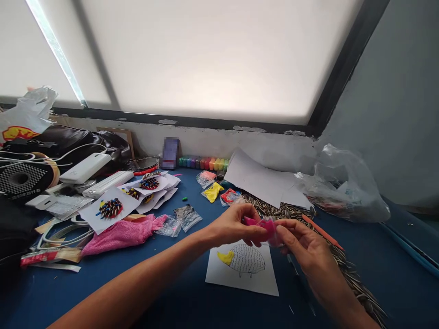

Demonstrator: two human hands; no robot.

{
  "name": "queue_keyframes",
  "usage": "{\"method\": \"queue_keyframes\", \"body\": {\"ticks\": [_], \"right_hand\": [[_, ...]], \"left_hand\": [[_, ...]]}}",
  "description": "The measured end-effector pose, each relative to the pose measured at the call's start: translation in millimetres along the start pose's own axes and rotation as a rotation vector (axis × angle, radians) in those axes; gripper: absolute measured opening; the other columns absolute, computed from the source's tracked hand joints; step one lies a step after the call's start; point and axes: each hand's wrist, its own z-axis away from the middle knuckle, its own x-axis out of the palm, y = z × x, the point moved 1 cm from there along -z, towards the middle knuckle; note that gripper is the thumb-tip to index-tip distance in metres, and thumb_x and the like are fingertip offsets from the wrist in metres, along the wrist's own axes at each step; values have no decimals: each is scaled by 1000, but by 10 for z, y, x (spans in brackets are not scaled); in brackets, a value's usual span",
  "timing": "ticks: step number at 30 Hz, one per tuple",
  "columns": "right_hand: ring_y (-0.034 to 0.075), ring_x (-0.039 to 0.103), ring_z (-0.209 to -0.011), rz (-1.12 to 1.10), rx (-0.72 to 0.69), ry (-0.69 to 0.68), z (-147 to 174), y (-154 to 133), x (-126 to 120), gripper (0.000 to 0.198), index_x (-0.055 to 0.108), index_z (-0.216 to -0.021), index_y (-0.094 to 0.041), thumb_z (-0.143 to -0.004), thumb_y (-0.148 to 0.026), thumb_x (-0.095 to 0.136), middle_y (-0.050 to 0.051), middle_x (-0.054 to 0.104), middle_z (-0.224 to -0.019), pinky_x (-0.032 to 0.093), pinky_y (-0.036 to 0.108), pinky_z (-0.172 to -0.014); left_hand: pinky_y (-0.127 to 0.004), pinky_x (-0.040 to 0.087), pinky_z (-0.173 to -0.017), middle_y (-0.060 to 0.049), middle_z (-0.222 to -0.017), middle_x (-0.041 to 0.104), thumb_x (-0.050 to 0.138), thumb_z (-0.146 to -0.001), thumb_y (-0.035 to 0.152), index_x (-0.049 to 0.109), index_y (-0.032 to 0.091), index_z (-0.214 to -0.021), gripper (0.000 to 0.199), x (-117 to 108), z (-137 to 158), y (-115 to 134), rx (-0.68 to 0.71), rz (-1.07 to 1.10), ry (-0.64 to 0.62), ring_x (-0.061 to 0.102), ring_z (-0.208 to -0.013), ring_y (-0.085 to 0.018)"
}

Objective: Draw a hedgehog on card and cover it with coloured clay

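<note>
Dark object (13,228): cut off by the left edge, unidentifiable. Pink cloth (120,235): on the blue surface (181,294), which shows between cloth and drawing. Drawing (247,262): on white paper, top edge partly hidden. Left hand (236,226): fingers closed on a pink packet (266,229), above the drawing; contents unclear. Right hand (305,246): pinching the packet's other side, fingertips partly hidden. Seeds (345,266): partly behind the right arm.

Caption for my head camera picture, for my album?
Left hand and right hand hold a pink packet near a partly yellow drawing.
</note>
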Motion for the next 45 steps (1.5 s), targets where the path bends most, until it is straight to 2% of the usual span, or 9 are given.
{"method": "queue_keyframes", "body": {"ticks": [5,9,17,24,31,35,38,41,45], "right_hand": [[11,51,-56,6,-16,30,38,-23,33,41,65,-65,-19,-69,-59,74,-1,58,-59,45,21,-52],[13,56,-63,-32,-25,58,52,-24,35,39,71,-78,-20,-70,-58,74,2,66,-70,50,24,-60],[18,65,-68,-94,59,26,7,11,7,45,80,-94,-20,-62,-52,82,5,73,-75,57,31,-66],[22,70,-73,-142,111,18,7,-1,-2,44,80,-91,-24,-56,-48,87,4,76,-75,59,37,-75],[24,69,-76,-29,54,3,41,21,45,45,79,-96,-22,-62,-50,82,3,70,-65,58,37,-73],[24,69,-72,26,1,2,68,38,48,42,78,-97,-21,-66,-50,79,3,71,-68,59,36,-70],[23,69,-73,95,-65,-13,70,45,38,34,79,-92,-23,-69,-49,77,5,74,-80,59,34,-69],[23,68,-77,143,-97,-107,56,37,30,31,79,-92,-23,-75,-49,72,6,74,-88,58,33,-72],[23,67,-87,178,-136,-228,41,4,14,31,78,-94,-24,-83,-49,64,6,74,-98,56,32,-79]], "left_hand": [[-21,51,-53,-6,-71,69,75,-76,49,52,13,-86,44,7,14,7,49,-28,24,68,-63,-14],[-22,52,-53,-6,-73,69,74,-78,49,55,13,-96,44,-3,-2,-6,57,-43,83,69,-64,-14],[-22,49,-52,-6,-82,67,75,-77,46,55,14,-128,64,-25,15,33,29,-80,-57,67,-65,-15],[-45,47,-96,-14,-134,49,85,-66,35,56,23,-131,72,63,88,72,326,-882,109,51,-119,-29],[-65,6,-115,-15,-153,33,78,-74,39,63,20,-106,41,168,153,176,547,-1385,229,20,-145,-38],[-57,15,-115,-8,-110,65,73,-78,39,62,19,-93,27,190,154,232,534,-1315,233,50,-123,-31],[-38,42,-92,-3,-84,64,68,-81,38,59,18,-85,23,194,131,215,468,-1183,185,58,-85,-18],[-25,38,-64,-3,-84,61,69,-82,36,55,17,-80,24,198,112,191,373,-1104,136,52,-73,-14],[-23,36,-63,-2,-82,59,71,-82,32,54,16,-79,24,209,104,195,348,-1053,97,49,-72,-12]]}}
